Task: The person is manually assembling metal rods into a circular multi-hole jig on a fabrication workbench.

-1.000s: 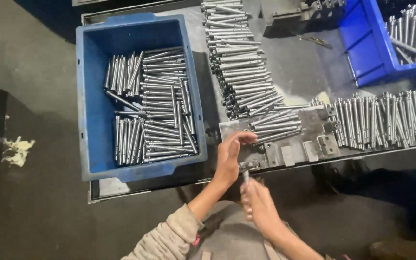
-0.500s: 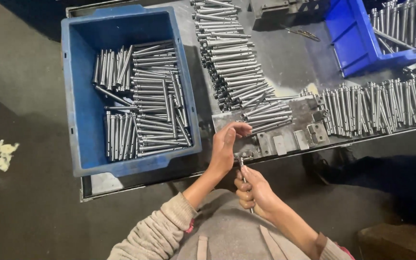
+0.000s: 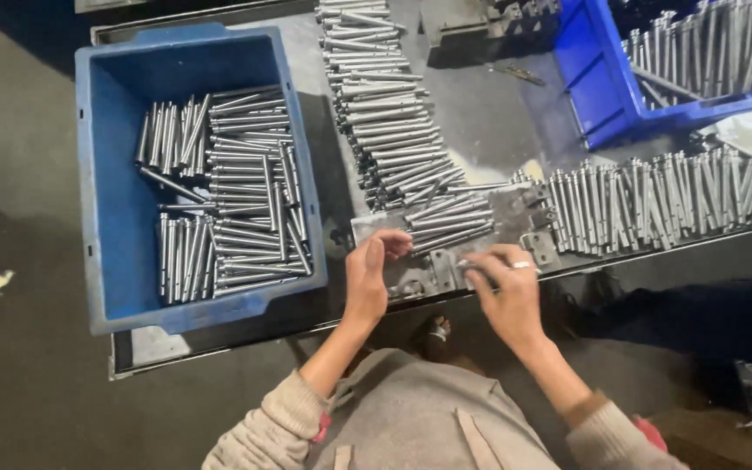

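1. Landmark: I take the small metal fixture (image 3: 446, 265) at the near edge of the counter (image 3: 498, 130) as my reference; it is a grey plate with clamp-like blocks.

2. Change noted: half a second ago I saw both hands drawn together below the fixture, off the counter edge, pinching one thin rod between them. Now they have parted and risen onto the fixture.

3. Left hand (image 3: 369, 280): resting at the fixture's left end, fingers curled over its top edge. Grip loosely closed on the plate, no rod seen in it.

4. Right hand (image 3: 502, 292): at the fixture's right end, a ring on one finger, fingertips pressing down on a block. Grip narrow; whether the thin rod lies under the fingers I cannot tell.

5. I read this as the rod having been brought to the fixture, the hands now working there.

6. Loose rods (image 3: 446, 222): a short stack lying just behind the fixture, touching it.

7. Long row of rods (image 3: 376, 104): running away behind the fixture.

8. Upright-laid rods (image 3: 654, 200): right of the fixture.

9. Blue bin (image 3: 115, 209): left of the fixture, part filled with rods.

10. Second blue bin (image 3: 602, 78): far right behind the fixture.
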